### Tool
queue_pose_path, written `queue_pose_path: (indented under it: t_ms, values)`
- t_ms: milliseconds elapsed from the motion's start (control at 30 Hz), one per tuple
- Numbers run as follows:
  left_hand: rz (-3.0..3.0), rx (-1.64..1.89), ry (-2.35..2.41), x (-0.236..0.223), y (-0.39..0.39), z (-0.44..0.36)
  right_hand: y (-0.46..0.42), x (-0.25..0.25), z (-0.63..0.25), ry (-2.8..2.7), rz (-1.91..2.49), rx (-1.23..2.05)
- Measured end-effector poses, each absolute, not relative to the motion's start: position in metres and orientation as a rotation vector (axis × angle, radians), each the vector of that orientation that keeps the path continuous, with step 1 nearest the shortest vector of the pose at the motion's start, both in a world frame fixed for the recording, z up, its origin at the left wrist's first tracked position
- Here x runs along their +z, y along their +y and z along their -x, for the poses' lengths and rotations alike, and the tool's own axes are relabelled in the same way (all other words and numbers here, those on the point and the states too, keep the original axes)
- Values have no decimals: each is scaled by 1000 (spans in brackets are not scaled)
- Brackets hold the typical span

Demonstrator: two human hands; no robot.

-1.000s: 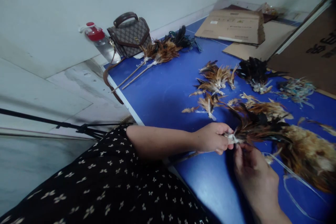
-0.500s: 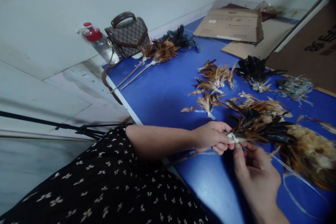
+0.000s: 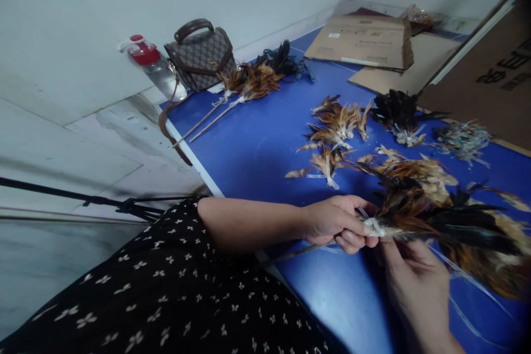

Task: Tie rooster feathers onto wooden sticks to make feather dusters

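My left hand (image 3: 338,222) is closed around the thin stick and white-wrapped base of a feather duster (image 3: 431,215) with brown and black feathers, held just above the blue table (image 3: 257,144). My right hand (image 3: 410,276) lies under the duster's base with its fingers curled up against the feathers; whether it grips anything is hidden. A clear plastic strip (image 3: 468,282) trails off to the right beside it. A big heap of brown feathers (image 3: 498,265) lies at the right edge.
Loose feather bunches (image 3: 338,127) and a black tuft (image 3: 398,110) lie further out. Two finished dusters (image 3: 249,86), a patterned handbag (image 3: 203,55) and a red-capped bottle (image 3: 151,63) sit at the far left corner. Flattened cardboard (image 3: 365,41) covers the far right.
The duster has swung from pointing up-right to lying more level and has shifted right. My right hand slid under its base, and my left hand closed tighter on the stick.
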State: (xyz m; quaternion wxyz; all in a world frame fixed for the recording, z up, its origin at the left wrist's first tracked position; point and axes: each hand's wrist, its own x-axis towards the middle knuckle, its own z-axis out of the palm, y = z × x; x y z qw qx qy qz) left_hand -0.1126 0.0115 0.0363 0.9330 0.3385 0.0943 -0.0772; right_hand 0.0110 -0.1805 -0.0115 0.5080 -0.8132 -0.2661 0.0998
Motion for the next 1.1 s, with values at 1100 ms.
queue_pose_path:
  t_ms: [1100]
  values:
    - [-789,-73,320,33,10,109,-170,6,-2,-1059,2034,-485]
